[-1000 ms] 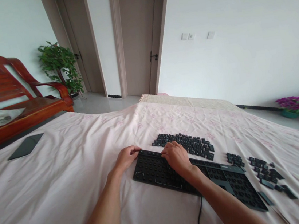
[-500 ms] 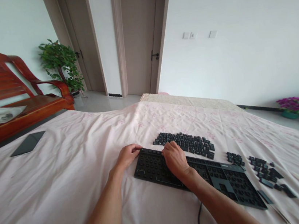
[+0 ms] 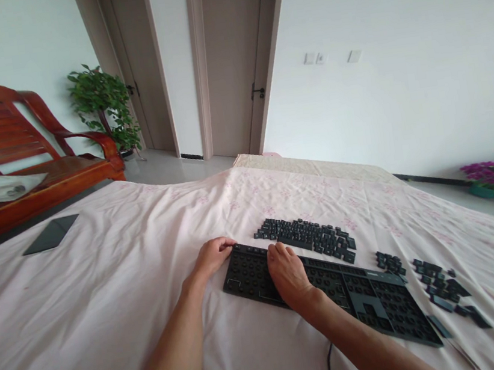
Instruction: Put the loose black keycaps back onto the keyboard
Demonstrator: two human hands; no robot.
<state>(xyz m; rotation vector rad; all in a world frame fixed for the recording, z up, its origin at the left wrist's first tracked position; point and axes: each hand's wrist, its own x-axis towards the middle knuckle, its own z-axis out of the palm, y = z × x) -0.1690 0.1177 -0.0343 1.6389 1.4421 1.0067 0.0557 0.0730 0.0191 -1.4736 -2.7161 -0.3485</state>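
Note:
A black keyboard [image 3: 402,304], with its keycaps off and rows of bare key posts showing, lies at a slant on the bed. My left hand [image 3: 214,255] has its fingers closed on the upper left corner of the keyboard. Over the keyboard's left part, my right hand [image 3: 287,269] is bent down with the fingertips pinched together near the upper edge; whatever they hold is hidden. Just beyond the keyboard are many loose black keycaps [image 3: 306,235] laid out in rows. Smaller groups of keycaps [image 3: 389,263] [image 3: 444,283] sit farther right.
A pink flowered sheet [image 3: 149,270] covers the bed. A dark phone or tablet [image 3: 51,234] lies at the left. By the keyboard's right end is a thin metal tool [image 3: 460,354]. A cable [image 3: 329,365] runs toward me. A wooden bench [image 3: 34,158] stands beyond the bed.
My right hand has shifted very slightly left and down over the keyboard. The view has turned a little; the left hand stays at the corner.

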